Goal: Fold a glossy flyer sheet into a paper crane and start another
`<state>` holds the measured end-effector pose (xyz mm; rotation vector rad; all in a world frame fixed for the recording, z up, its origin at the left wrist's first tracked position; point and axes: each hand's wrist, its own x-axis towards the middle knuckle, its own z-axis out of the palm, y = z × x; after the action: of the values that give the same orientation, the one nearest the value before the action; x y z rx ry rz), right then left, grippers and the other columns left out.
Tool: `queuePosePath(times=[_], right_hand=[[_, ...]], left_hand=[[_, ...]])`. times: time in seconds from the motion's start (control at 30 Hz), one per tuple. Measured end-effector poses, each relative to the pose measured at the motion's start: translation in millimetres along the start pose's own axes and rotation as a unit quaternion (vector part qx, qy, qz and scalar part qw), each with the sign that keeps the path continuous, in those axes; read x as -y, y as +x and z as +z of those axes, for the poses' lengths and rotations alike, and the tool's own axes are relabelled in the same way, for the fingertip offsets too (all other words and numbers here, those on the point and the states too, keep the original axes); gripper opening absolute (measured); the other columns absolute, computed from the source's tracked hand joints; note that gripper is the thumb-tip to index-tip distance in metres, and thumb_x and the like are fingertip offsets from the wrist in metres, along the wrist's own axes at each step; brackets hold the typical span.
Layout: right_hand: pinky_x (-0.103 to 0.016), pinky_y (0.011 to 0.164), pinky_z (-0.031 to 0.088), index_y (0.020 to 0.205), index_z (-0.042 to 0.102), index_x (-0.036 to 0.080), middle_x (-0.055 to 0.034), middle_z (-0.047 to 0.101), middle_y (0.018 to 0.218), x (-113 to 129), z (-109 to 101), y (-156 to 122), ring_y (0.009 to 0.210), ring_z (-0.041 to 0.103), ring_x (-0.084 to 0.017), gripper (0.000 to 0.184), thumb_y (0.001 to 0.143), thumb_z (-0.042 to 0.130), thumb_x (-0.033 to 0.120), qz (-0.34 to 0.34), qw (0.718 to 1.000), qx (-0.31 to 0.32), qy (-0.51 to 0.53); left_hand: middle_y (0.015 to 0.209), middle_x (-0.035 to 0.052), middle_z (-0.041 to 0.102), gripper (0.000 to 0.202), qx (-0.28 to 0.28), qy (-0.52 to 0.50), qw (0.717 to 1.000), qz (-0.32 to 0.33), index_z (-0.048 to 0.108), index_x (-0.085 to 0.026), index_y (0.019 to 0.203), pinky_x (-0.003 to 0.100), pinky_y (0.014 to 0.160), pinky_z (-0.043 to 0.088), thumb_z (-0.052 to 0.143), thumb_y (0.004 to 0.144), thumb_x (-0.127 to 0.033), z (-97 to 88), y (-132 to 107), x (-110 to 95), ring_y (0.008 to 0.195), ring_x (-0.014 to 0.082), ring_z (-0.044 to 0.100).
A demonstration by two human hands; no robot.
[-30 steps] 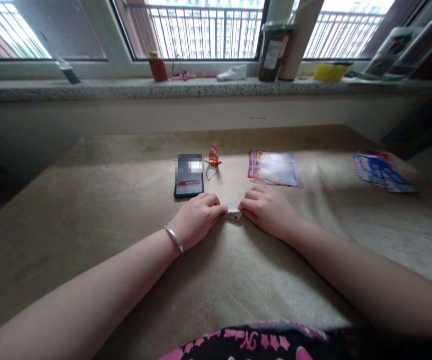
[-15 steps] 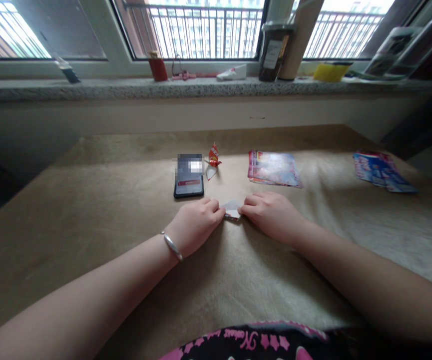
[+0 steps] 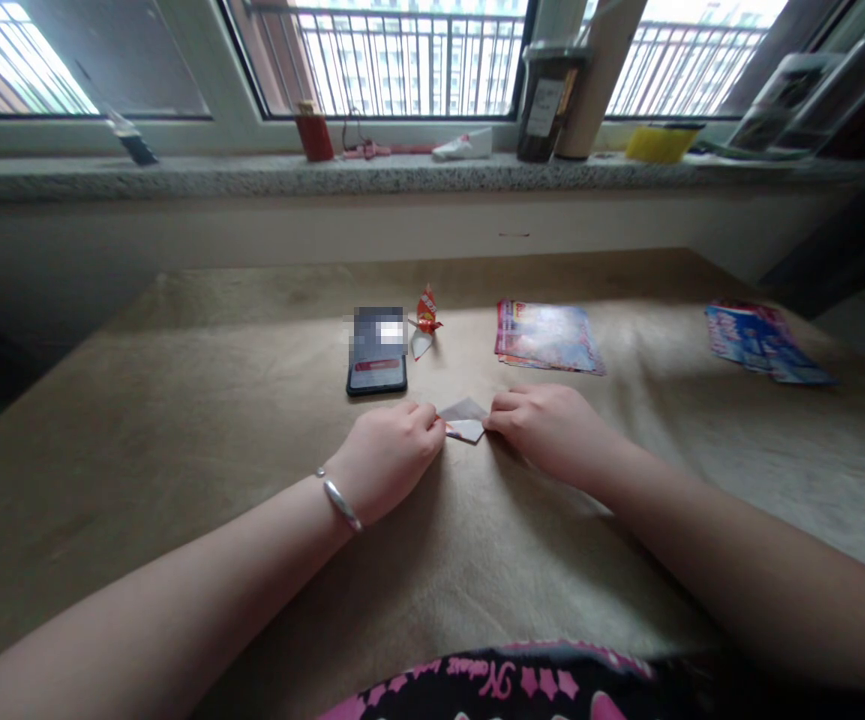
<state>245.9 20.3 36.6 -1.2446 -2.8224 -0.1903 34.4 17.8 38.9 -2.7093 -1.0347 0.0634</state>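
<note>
Between my two hands a small piece of folded paper [image 3: 465, 428], mostly white with a little colour on its left side, lies close to the tabletop. My left hand [image 3: 391, 455], with a silver bangle at its wrist, pinches the paper's left end. Its right corner is held in the fingertips of my right hand [image 3: 541, 425]. The fingers of both hands are closed, and they cover the paper's ends. Just beyond sits a red and white folded paper figure [image 3: 427, 318], apart from my hands.
A phone [image 3: 377, 352] lies beyond my left hand. Past my right hand is a stack of printed sheets [image 3: 550, 337], and more blue printed cards [image 3: 762, 342] are farther right. A stone windowsill [image 3: 402, 177] holds a dark lidded jar [image 3: 544, 105] and a red container [image 3: 315, 135].
My hands have moved slightly apart. The folded paper between them has spread wider, showing more of its white inner surface.
</note>
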Motion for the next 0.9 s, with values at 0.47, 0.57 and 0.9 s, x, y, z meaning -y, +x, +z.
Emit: queuePosePath(times=[0.47, 0.57, 0.9], right_hand=[[-0.024, 0.059, 0.036, 0.077, 0.072, 0.025, 0.0004, 0.067, 0.081, -24.4, 6.5, 0.8, 0.069, 0.058, -0.012, 0.02, 0.08, 0.054, 0.016, -0.012, 0.993, -0.026, 0.112], [-0.024, 0.063, 0.039, 0.076, 0.071, 0.024, -0.0007, 0.067, 0.084, -29.5, 9.0, 0.3, 0.072, 0.059, -0.013, 0.019, 0.078, 0.054, 0.015, -0.002, 0.987, -0.031, 0.156], [-0.027, 0.077, 0.044, 0.092, 0.063, 0.019, -0.0061, 0.062, 0.107, -16.2, 17.6, 5.6, 0.091, 0.057, -0.015, 0.02, 0.081, 0.048, 0.013, 0.002, 0.967, -0.11, 0.229]], left_hand=[[0.083, 0.0063, 0.058, 0.013, -0.057, -0.02, 0.998, 0.034, 0.06, -0.014, 0.086, 0.028, 0.058, 0.044, 0.048, 0.085, -0.013, 9.0, -0.8, 1.6, 0.072, 0.0172, 0.051], [0.082, 0.007, 0.057, 0.014, -0.066, -0.029, 0.997, 0.036, 0.06, -0.013, 0.085, 0.029, 0.059, 0.044, 0.046, 0.086, -0.014, 10.9, -0.6, 1.8, 0.072, 0.0175, 0.051], [0.081, 0.0064, 0.058, 0.02, -0.068, -0.039, 0.997, 0.008, 0.06, -0.015, 0.08, 0.028, 0.059, 0.042, 0.043, 0.087, -0.023, 3.5, -5.8, -2.9, 0.072, 0.0175, 0.052]])
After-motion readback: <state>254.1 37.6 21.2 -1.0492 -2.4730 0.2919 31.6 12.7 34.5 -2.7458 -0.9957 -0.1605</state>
